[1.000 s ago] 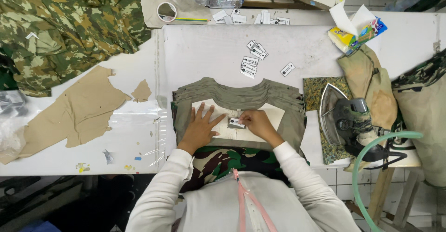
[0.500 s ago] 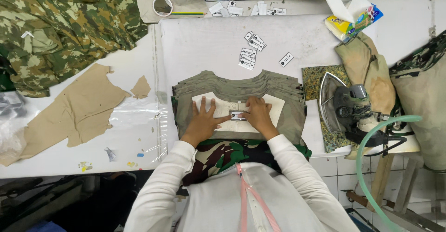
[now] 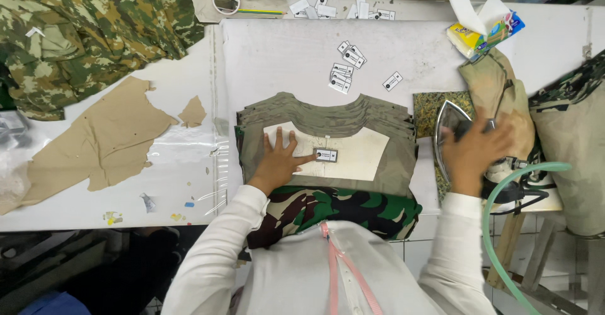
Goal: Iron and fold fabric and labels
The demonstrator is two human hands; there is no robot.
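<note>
Looking down from the head camera, we've got the left hand (image 3: 277, 163) pressed flat on a cream facing piece (image 3: 353, 154) that sits on top of a stack of olive neck pieces (image 3: 328, 113); fingers (image 3: 277, 140) are spread wide and gripping nothing, just pinning the fabric; the small label (image 3: 326, 155) lies on the cream piece right at the tip of the thumb, touching it or as good as, off to the right of the other fingers; over on the right side the right hand (image 3: 479, 154) is wrapped around the handle of the steam iron (image 3: 449, 132), fingers curled closed on it; the iron sits on a patterned pad (image 3: 428, 104) just beside the stack, well apart from the label; a green hose (image 3: 498, 201) loops around below that hand; further up the white table (image 3: 283, 56) there's a loose scatter of spare labels (image 3: 343, 75), and camouflage fabric (image 3: 94, 31) is piled at the top left.
</note>
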